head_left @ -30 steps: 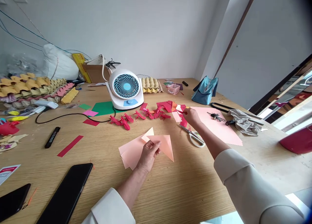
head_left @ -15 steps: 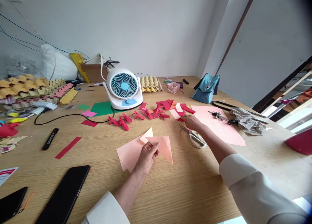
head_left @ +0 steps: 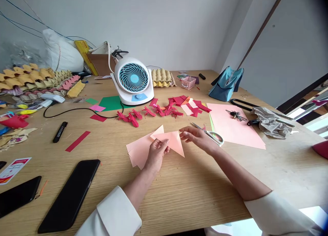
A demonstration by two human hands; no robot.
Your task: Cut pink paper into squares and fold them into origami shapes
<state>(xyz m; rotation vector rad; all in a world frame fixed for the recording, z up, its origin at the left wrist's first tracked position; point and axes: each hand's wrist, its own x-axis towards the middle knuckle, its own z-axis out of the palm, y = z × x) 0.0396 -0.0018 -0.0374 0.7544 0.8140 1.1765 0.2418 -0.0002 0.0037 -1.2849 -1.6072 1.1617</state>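
Observation:
Between the thumb and fingers of my left hand (head_left: 155, 154) is a folded pink paper (head_left: 175, 140), its pointed corner aimed to the lower right. Under and left of that hand lie loose pink paper pieces (head_left: 138, 148) on the table. My right hand (head_left: 198, 139) is at the folded paper's upper right corner, fingers loosely bent and apart; whether the fingertips touch the paper I cannot tell. Just behind the right hand are scissors (head_left: 216, 137) with white handles, partly covered by it. Several crumpled red paper shapes (head_left: 133, 119) form a row farther back.
A white fan (head_left: 134, 79) stands at the back. Red paper scraps (head_left: 196, 111) and a large pink sheet (head_left: 230, 123) with keys (head_left: 237, 115) lie to the right. Leftward are a black marker (head_left: 60, 132), a red strip (head_left: 78, 141) and a large black phone (head_left: 70, 195).
My right hand has come back from the red scraps toward the folded paper, uncovering the scraps. My left hand keeps its hold. The view has shifted a little.

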